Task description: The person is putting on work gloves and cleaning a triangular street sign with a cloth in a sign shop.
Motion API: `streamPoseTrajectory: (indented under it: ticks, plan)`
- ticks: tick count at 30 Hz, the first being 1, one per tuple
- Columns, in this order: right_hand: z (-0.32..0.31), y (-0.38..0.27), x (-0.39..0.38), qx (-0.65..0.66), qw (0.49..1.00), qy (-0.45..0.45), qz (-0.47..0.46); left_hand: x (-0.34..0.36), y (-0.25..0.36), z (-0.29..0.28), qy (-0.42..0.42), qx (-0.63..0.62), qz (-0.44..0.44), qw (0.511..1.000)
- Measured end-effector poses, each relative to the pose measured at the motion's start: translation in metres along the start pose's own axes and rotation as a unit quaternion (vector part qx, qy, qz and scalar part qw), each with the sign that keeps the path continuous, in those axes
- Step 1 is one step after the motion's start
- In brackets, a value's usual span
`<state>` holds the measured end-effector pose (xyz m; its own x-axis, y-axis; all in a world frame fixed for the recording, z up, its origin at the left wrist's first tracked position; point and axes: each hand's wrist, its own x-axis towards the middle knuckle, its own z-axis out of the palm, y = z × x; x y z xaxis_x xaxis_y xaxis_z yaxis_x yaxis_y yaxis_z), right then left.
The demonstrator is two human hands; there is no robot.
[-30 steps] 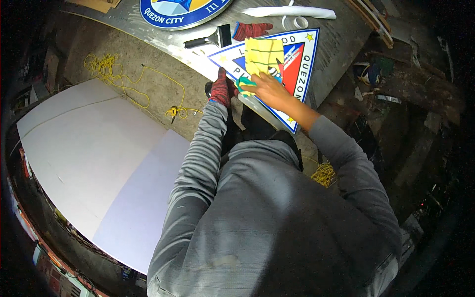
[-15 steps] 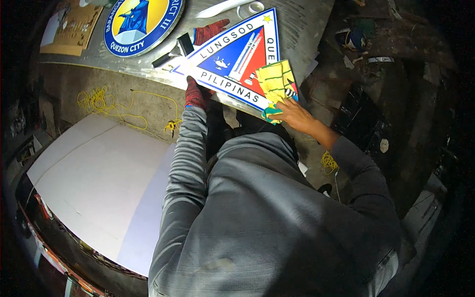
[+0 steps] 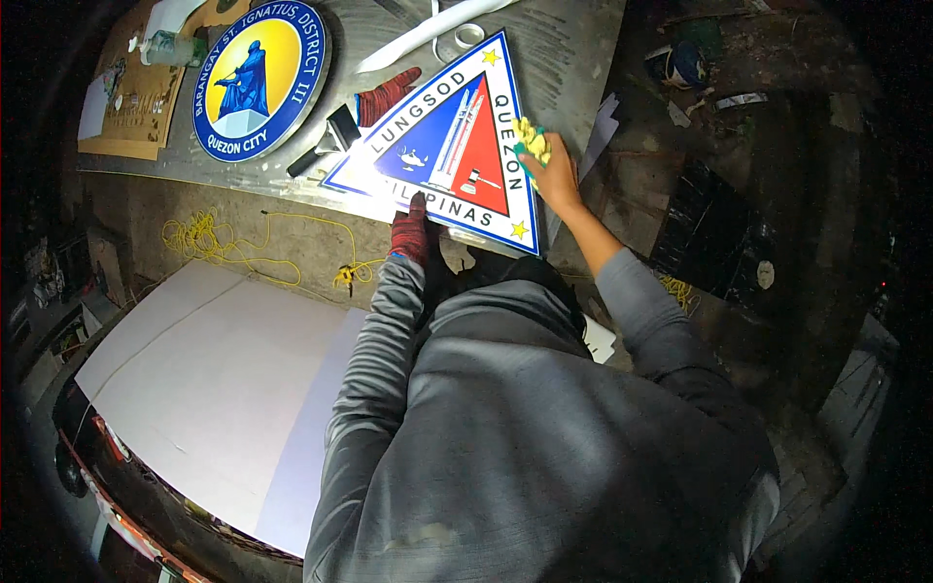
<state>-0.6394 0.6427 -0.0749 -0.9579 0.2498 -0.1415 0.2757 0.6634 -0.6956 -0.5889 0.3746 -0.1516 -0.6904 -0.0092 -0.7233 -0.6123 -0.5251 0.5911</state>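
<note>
Yellow cloth (image 3: 531,142), bunched in the gripping right hand (image 3: 556,173), wiped the triangular sign (image 3: 449,146) at three o'clock; the gloved left hand (image 3: 410,233) pressed flat at six, best kept firm.

1. Both arms, in grey sleeves, reach forward from the lower edge.
2. The left hand (image 3: 410,231), in a red glove, lies palm down with its fingers stretched forward.
3. The right hand (image 3: 551,173) is bare, wrist bent, fingers curled closed.
</note>
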Motion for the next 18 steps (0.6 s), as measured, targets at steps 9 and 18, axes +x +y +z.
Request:
streamPoseTrajectory:
  ticks: [9,18]
  plan:
    - [0.043,0.010,0.162,0.052,0.996,0.064,0.034,0.003,0.007,-0.003,0.011,0.087,-0.054,0.995]
    - [0.056,0.005,0.216,0.117,0.985,0.039,0.117,-0.006,0.007,0.009,0.065,0.048,-0.060,0.995]
